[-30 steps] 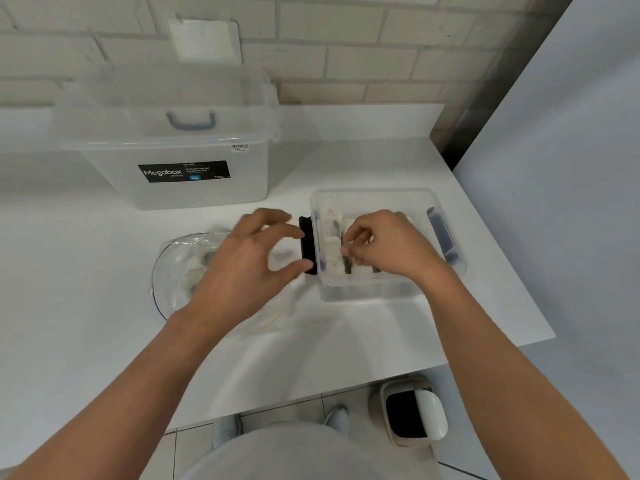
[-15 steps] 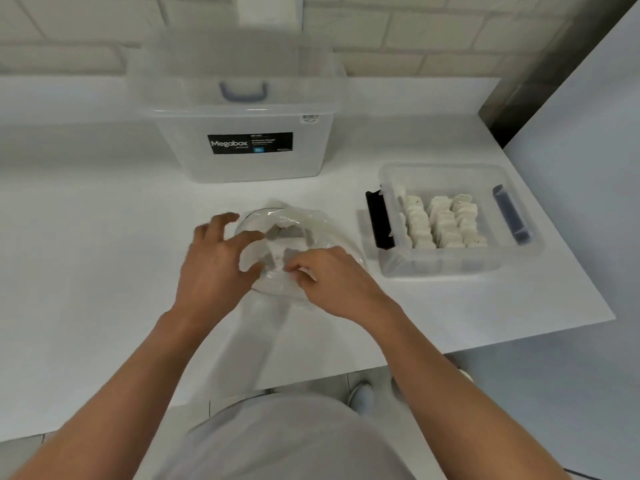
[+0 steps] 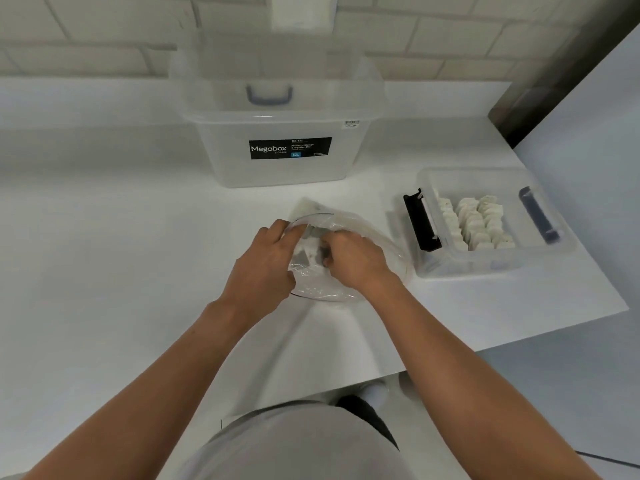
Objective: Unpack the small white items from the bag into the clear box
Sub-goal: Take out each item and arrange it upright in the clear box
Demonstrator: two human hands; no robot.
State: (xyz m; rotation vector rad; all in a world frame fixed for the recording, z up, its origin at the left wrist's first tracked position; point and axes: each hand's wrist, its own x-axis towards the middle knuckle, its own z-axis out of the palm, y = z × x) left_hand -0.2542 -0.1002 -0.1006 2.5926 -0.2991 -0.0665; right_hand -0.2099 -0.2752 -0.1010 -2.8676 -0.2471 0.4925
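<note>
Clear plastic bag [image 3: 322, 282]: my left hand [image 3: 263, 268] pinches its rim; right hand [image 3: 353, 261] reaches inside, fingers curled, hold unclear. Next, probably: lift one out to box [image 3: 485, 268].

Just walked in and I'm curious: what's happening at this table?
A person is emptying a clear bag on a white counter. The left hand grips the bag's edge while the right hand reaches inside; what it holds is hidden. Rows of small white items already sit in the clear box to the right.
</note>
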